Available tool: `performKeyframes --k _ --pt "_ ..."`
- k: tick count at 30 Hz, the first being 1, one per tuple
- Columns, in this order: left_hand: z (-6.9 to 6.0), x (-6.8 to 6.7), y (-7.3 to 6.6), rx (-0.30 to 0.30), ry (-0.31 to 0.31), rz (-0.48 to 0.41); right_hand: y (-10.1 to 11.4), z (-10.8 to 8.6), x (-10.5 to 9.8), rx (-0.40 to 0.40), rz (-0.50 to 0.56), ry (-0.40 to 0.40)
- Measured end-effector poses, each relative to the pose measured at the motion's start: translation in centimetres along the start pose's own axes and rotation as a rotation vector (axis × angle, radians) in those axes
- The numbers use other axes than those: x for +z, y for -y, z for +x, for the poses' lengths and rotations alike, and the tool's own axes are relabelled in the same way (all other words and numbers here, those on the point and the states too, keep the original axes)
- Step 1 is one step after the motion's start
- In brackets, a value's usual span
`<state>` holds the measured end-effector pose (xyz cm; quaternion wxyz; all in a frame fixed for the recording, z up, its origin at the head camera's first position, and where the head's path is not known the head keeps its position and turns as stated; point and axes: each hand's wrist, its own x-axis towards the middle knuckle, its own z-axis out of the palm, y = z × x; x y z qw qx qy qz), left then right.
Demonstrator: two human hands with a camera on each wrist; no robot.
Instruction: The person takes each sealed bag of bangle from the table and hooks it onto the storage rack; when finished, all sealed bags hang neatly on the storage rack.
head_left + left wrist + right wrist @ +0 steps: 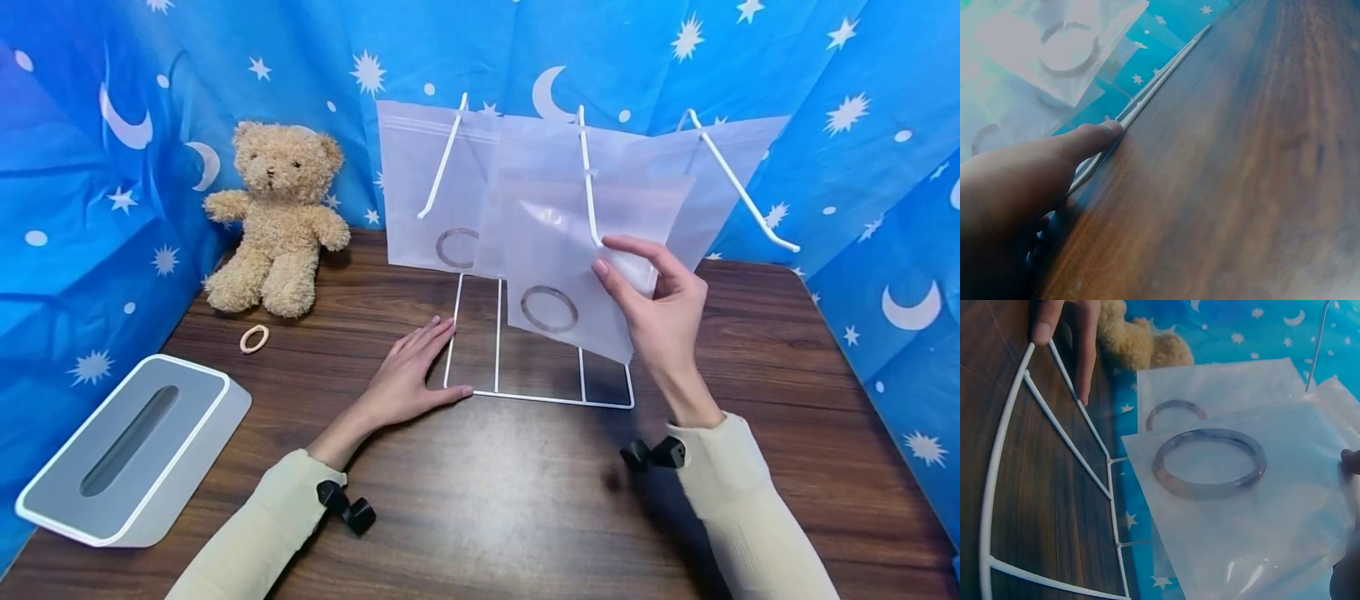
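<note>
My right hand (667,308) pinches a frosted plastic zip bag (547,250) between thumb and fingers, by its right side. A bangle (1210,487) shows through that bag in the right wrist view. The middle prong (589,200) of a white wire rack passes in front of the bag, its tip close to my right fingertips. My left hand (405,375) lies with fingers extended on the left front corner of the rack's base (540,397), thumb on the front wire. Other frosted bags (408,158) hang behind; the left one holds a bangle too.
Left of the rack, a teddy bear (273,217) sits against the blue star-patterned curtain (465,42). A small pale ring (243,341) lies before it on the wooden table (510,500). A grey-white tissue box (187,450) stands at the left edge. The right prong (742,192) juts forward.
</note>
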<state>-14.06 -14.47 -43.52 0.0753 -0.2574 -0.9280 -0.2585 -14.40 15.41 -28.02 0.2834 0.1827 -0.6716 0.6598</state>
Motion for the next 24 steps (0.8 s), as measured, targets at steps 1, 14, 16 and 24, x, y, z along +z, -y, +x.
performKeyframes --k 1,14,16,24 --pt "0.0 0.0 0.0 -0.001 -0.001 0.001 -0.3 0.4 0.1 0.007 0.024 -0.002" --pt "0.5 0.3 -0.5 -0.002 0.008 -0.006 -2.4 2.1 0.3 -0.006 0.065 -0.021" --pt "0.5 0.3 -0.5 -0.003 0.012 -0.008 -2.6 2.0 0.1 -0.009 0.063 -0.010" --pt "0.6 0.4 -0.3 -0.002 0.011 -0.011 -2.0 1.6 -1.6 -0.077 -0.088 0.146"
